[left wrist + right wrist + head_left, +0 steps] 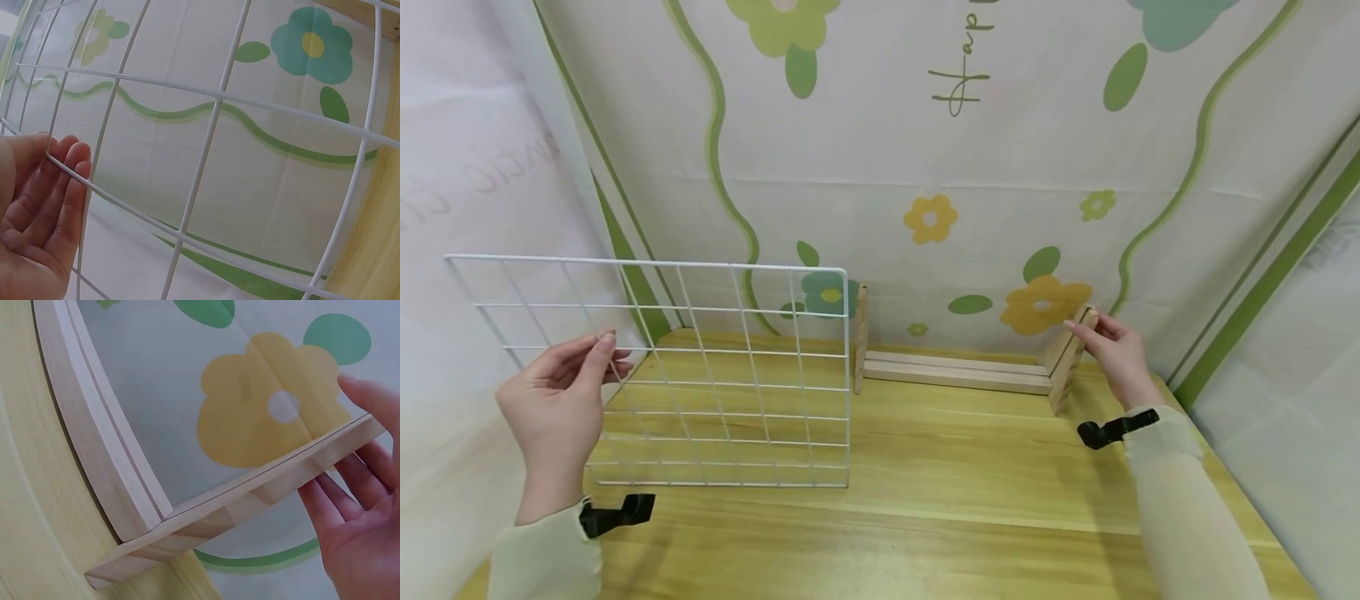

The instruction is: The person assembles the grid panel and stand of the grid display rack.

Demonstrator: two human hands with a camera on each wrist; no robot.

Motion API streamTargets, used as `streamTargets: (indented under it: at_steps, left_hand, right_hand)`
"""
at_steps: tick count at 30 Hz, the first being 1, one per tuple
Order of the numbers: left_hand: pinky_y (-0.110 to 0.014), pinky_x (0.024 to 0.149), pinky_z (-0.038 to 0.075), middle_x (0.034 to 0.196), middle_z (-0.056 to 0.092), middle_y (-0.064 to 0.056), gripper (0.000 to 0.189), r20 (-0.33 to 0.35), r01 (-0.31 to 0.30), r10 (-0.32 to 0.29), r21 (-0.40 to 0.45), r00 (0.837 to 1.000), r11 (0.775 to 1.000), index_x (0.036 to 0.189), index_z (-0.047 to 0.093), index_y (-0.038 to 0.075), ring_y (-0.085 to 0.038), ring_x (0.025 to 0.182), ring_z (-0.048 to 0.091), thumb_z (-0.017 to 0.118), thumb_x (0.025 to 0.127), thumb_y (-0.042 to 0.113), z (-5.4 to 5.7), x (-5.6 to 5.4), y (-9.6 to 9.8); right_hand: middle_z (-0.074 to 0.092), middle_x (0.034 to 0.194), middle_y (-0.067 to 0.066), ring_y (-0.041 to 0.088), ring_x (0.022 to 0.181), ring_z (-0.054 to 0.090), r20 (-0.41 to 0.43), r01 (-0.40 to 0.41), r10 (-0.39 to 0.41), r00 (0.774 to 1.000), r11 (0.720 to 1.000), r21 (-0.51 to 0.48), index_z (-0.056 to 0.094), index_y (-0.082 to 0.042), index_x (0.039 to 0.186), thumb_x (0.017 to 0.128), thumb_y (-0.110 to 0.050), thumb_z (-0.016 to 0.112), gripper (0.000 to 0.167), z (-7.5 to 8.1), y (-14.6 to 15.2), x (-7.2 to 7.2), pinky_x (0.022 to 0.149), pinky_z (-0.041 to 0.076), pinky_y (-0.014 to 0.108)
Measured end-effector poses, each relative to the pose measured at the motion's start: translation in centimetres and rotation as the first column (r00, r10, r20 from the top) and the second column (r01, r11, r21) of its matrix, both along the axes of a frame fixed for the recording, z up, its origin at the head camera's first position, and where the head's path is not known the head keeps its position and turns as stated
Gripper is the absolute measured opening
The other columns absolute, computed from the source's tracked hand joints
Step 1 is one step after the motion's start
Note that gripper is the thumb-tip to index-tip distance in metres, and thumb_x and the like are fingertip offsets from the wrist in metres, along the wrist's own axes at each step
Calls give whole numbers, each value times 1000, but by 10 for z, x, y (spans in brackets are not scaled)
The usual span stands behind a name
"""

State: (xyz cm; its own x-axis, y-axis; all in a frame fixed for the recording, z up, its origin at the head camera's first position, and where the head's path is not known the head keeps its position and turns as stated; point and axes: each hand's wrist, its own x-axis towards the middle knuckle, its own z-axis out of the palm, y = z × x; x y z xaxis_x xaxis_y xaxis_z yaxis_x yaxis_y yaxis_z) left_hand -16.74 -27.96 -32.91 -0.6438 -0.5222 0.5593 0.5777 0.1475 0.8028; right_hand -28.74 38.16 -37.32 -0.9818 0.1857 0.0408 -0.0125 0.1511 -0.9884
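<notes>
My left hand (pixel 561 392) pinches a white wire grid panel (pixel 703 351) near its left side, thumb and fingertips on a wire. The panel stands upright, its lower edge close over the table. At the back, a pale wooden frame has a grooved base bar (pixel 955 372) between a left post (pixel 861 342) and a right post (pixel 1066 373). The upper end of that right post is held between the thumb and fingers of my right hand (pixel 1120 354). In the right wrist view, a narrow slot runs along the post and the bar (pixel 103 434). The grid's right edge is beside the left post.
The wood-grain table (pixel 925 533) reaches back to a white curtain (pixel 820 142) printed with flowers and wavy green lines. White sheets with green edging hang at both sides. Black camera mounts (pixel 617 515) sit on both wrists over cream sleeves.
</notes>
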Motion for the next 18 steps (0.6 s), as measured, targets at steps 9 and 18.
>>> streamTargets:
  at_steps: [9, 18]
  left_hand:
    - [-20, 62, 58, 87, 77, -7, 23, 33, -22, 23, -32, 999, 999, 103, 72, -17, -13, 66, 72, 77, 89, 1, 1, 1, 0]
    - [-21, 63, 58, 87, 77, -11, 25, 52, -2, 1, 14, 999, 1000, 102, 72, -16, -16, 66, 72, 80, 87, 2, 2, 1, -2]
  right_hand:
    - [70, 118, -9, -1, 104, 65, -69, -75, 64, 996, 983, -165, 40, 6, 152, 92, -19, 79, 75, -2, 6, 6, 87, 53, 18]
    - [72, 112, -8, 2, 102, 67, -103, -112, 96, 990, 980, -164, 42, 8, 150, 92, -12, 79, 71, 3, 7, 19, 83, 56, 20]
